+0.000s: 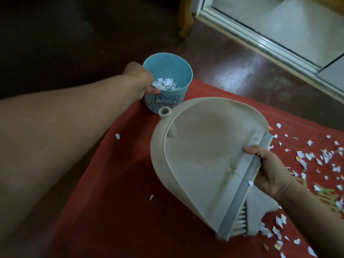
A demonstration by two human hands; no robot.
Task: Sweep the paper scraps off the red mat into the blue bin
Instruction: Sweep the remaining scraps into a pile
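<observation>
Our left hand [138, 81] grips the blue bin [178, 71] by its rim, far on the red mat [111, 183]; our right hand [270, 170] clamps the dustpan [201, 155] lip; paper scraps [323, 155], right, look featherlight, easily scattered

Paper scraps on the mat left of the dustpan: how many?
2. One scrap beside the left forearm; another nearer the camera, left of the dustpan. The forearm may hide more.

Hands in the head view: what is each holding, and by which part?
The left hand grips the blue bin by its near rim. The right hand grips the dustpan by its grey front lip.
</observation>
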